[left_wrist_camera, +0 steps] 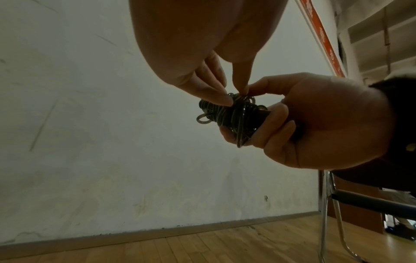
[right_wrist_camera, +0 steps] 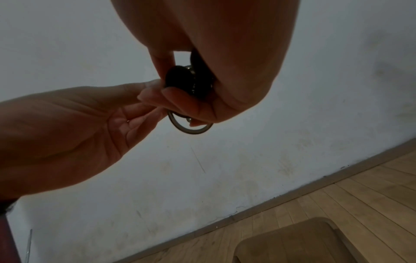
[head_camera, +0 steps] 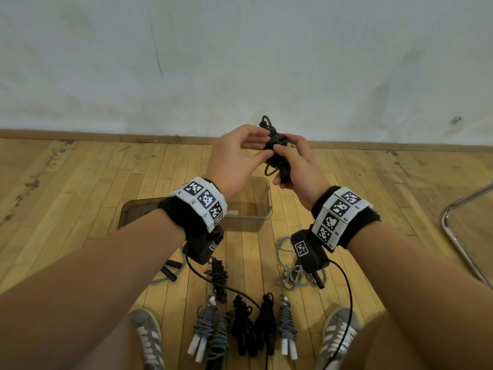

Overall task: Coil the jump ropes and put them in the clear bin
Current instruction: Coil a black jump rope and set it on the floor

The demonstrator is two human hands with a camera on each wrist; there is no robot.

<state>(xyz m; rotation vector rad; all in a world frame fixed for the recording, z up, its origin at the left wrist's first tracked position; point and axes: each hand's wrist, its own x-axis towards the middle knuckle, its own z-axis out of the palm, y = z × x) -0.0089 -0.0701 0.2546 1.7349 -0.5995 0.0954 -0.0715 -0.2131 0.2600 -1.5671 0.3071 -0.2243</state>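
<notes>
The black jump rope (head_camera: 276, 148) was between my two hands, held up in the air above the clear bin (head_camera: 248, 206), already wound into a tight bundle over its handles. My right hand (head_camera: 294, 166) was wrapped round the handle end, thumb on top, gripping it firmly. My left hand (head_camera: 237, 153) was at the cord with thumb and forefinger narrowed to a pinch on a strand near the top of the winding, the other fingers (left_wrist_camera: 216, 71) loosely extended. A small loop stuck out beyond my fingertips and another hung below my right palm, so I judged I was tucking in the last end, with the coil nearly finished.

Below my wrists the bin seemed to hold no rope yet, though my left arm hid part of it. Nearer my feet, five wound ropes (head_camera: 241, 324) lay in a row on the wooden floor, with one more black bundle (head_camera: 219, 276) just beyond them. A loose grey rope (head_camera: 290, 273) lay tangled under my right wrist, and another rope's black handles (head_camera: 170, 271) showed under my left. So most coiling looked done; at least the loose ones remained, and all the binning
</notes>
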